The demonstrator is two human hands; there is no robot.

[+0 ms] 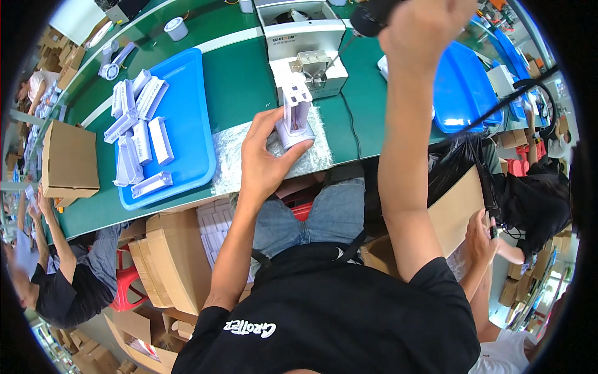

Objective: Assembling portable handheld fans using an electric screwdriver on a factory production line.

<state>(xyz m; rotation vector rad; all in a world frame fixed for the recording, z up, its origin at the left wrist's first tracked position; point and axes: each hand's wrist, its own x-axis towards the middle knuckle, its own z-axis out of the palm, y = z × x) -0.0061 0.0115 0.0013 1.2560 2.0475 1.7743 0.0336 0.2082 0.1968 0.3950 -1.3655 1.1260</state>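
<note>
My left hand holds a white plastic housing upright near the front edge of the green bench, thumb and fingers around its rounded base. The housing's open hollow faces me. High at the upper right, my right hand is closed around a black electric screwdriver. Its thin shaft slants down to the left, its tip near the metal block on the front of a screw feeder. Whether the tip touches the block I cannot tell. A sheet of clear plastic wrap lies under the housing.
To the left a blue tray carries several white plastic pieces. Another blue tray stands at the right. A cardboard box sits on the bench's left end. A dark cable hangs over the front edge. Co-workers sit on both sides.
</note>
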